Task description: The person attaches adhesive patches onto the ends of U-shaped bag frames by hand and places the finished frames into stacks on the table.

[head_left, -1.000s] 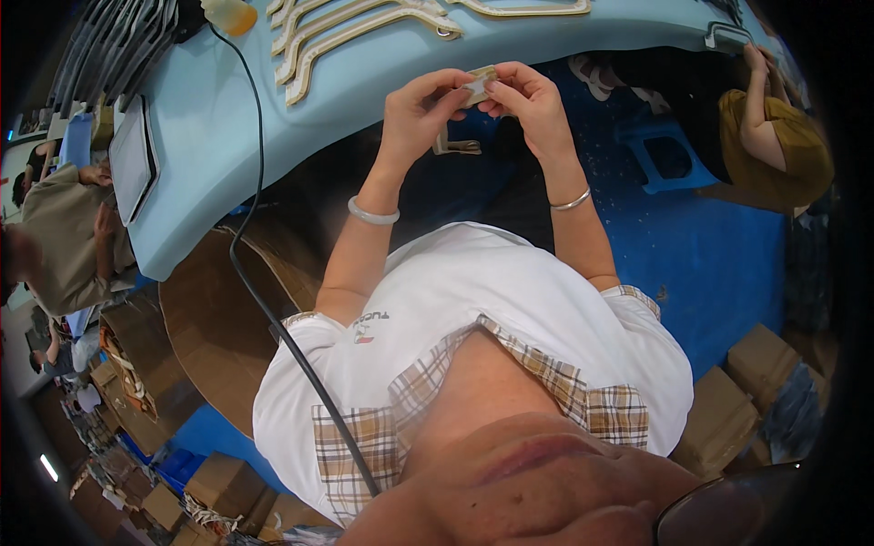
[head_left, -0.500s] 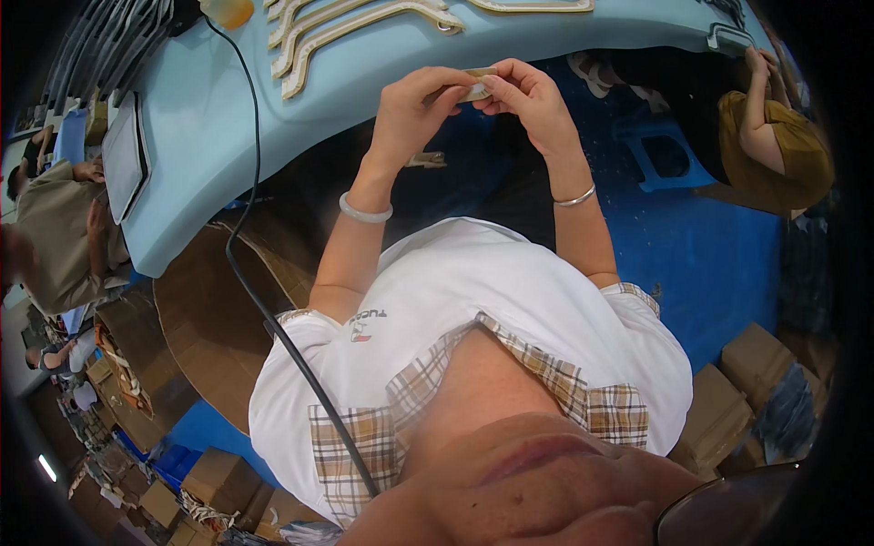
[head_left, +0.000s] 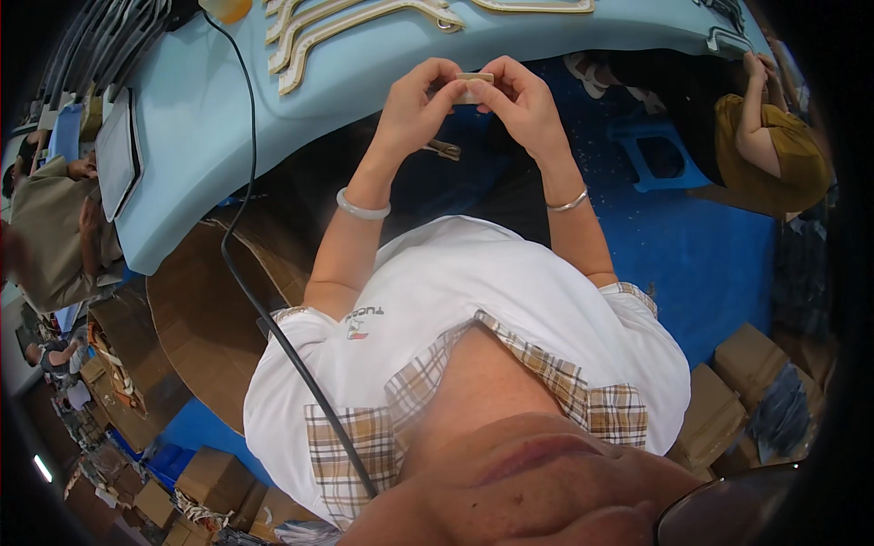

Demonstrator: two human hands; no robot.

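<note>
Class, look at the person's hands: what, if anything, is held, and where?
A small beige piece, pinched at its left and right sides by the left hand and right hand, thumbs nearest the wearer.

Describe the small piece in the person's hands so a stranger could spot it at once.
Find the large pale blue table curving across the top. By its near edge, right of the long bent beige strips, the left hand and right hand nearly meet. Pinched between them is the small beige piece, far shorter than those strips.
</note>
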